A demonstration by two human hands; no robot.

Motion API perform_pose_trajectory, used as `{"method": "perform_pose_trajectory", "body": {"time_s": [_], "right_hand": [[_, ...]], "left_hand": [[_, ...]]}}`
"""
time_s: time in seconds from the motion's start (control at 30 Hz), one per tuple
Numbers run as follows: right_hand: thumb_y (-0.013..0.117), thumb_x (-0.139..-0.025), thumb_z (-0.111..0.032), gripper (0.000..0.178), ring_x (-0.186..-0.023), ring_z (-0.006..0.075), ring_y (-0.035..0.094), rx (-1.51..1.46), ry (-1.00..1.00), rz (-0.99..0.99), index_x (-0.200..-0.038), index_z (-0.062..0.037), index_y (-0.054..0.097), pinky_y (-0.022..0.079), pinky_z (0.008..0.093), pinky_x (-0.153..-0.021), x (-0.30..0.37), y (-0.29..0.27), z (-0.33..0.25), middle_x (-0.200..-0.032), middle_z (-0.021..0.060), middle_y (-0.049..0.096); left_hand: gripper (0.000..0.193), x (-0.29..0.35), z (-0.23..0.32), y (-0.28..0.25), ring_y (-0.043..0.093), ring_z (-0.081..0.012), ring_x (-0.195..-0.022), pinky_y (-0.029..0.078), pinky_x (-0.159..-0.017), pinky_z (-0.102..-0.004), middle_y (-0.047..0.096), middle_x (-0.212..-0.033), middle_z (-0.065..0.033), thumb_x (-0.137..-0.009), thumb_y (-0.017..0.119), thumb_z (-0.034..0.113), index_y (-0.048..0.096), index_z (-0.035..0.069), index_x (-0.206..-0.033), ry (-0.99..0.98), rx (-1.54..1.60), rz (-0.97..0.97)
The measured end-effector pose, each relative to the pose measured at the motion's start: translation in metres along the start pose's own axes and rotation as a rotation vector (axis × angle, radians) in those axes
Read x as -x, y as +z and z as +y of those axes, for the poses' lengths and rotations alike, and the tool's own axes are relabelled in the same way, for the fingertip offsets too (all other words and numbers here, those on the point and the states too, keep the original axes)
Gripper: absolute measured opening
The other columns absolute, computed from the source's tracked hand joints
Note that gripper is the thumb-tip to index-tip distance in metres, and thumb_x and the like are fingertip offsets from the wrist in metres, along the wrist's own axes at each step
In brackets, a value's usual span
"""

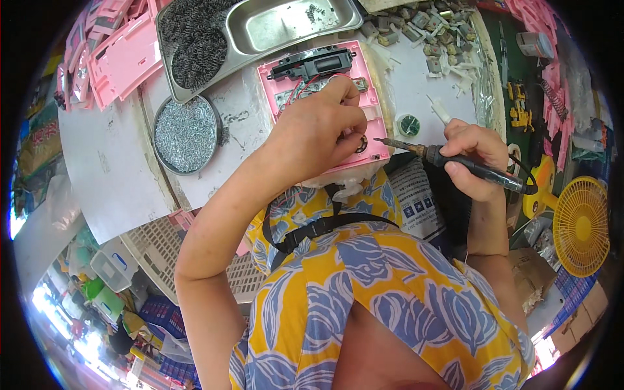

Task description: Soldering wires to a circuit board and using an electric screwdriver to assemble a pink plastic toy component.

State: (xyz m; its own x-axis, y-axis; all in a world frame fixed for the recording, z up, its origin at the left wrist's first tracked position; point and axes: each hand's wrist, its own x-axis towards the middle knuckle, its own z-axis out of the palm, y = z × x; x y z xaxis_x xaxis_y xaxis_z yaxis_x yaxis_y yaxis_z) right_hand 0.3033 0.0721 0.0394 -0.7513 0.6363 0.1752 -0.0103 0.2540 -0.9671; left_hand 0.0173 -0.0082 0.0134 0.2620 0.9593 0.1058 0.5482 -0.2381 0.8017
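A pink plastic housing (372, 97) lies in front of me on the work surface. A black part (315, 65) sits along its far side, with thin red wires running from it. My left hand (322, 127) is over the housing with curled fingers pinched near a small round part (362, 144); whatever is between the fingertips is hidden. My right hand (478, 159) grips a soldering iron (484, 174) by its black handle. The iron's tip points left and stands close to the housing's right edge. Just beyond the tip rests a small green-topped round spool (409, 125).
A metal tray (292, 40) at the back holds black coil springs (195, 55). Beside it is a round tin (185, 135) of small silvery pieces. Small metal-and-white parts (429, 39) are heaped back right. Pink panels (123, 58) stack back left; a yellow fan (582, 224) stands right.
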Motion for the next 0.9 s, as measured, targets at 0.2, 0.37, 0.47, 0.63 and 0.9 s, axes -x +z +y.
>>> {"method": "perform_pose_trajectory", "body": {"time_s": [0.2,0.37,0.47,0.63,0.9], "right_hand": [[0.073,-0.078,-0.005,0.017,-0.054,0.0064,0.044,0.036,0.043,-0.031,-0.092,0.0008,0.068,0.032,0.0248,-0.053,-0.003,0.003,0.001,-0.069,0.0019,0.058],[0.073,-0.079,-0.006,0.017,-0.052,0.0053,0.042,0.077,0.052,-0.05,-0.094,0.0,0.067,0.031,0.0244,-0.052,-0.007,0.006,-0.002,-0.063,-0.0019,0.054],[0.073,-0.079,-0.006,0.017,-0.053,0.0053,0.041,0.087,0.06,-0.053,-0.094,-0.0002,0.067,0.031,0.0243,-0.053,-0.008,0.007,-0.002,-0.061,-0.0028,0.052],[0.073,-0.078,-0.007,0.017,-0.053,0.0055,0.04,0.099,0.044,-0.059,-0.093,-0.0004,0.067,0.03,0.0243,-0.053,-0.009,0.007,0.001,-0.061,-0.003,0.05],[0.074,-0.078,-0.006,0.018,-0.053,0.0057,0.041,0.142,0.05,-0.064,-0.093,0.0,0.067,0.031,0.0249,-0.052,-0.011,0.008,-0.004,-0.062,-0.0027,0.051]], "left_hand": [[0.012,-0.001,0.005,-0.001,0.062,-0.0242,-0.08,0.053,-0.069,-0.0354,0.054,-0.096,-0.0084,-0.079,0.075,0.004,0.068,0.003,-0.089,-0.054,-0.019,-0.046],[0.013,-0.005,0.008,-0.002,0.064,-0.0266,-0.081,0.053,-0.069,-0.0381,0.057,-0.097,-0.0094,-0.079,0.075,0.005,0.068,0.003,-0.089,-0.044,-0.08,-0.059],[0.012,-0.007,0.008,-0.001,0.065,-0.0285,-0.08,0.053,-0.069,-0.0398,0.058,-0.097,-0.0099,-0.078,0.075,0.005,0.069,0.003,-0.089,-0.017,-0.117,-0.058],[0.012,-0.008,0.012,-0.003,0.066,-0.0308,-0.08,0.054,-0.069,-0.042,0.059,-0.098,-0.0101,-0.079,0.075,0.007,0.069,0.004,-0.089,-0.016,-0.182,-0.078],[0.01,-0.015,0.016,-0.003,0.066,-0.0317,-0.082,0.054,-0.071,-0.0439,0.06,-0.101,-0.0104,-0.083,0.072,0.012,0.07,0.004,-0.089,-0.06,-0.289,-0.156]]}}
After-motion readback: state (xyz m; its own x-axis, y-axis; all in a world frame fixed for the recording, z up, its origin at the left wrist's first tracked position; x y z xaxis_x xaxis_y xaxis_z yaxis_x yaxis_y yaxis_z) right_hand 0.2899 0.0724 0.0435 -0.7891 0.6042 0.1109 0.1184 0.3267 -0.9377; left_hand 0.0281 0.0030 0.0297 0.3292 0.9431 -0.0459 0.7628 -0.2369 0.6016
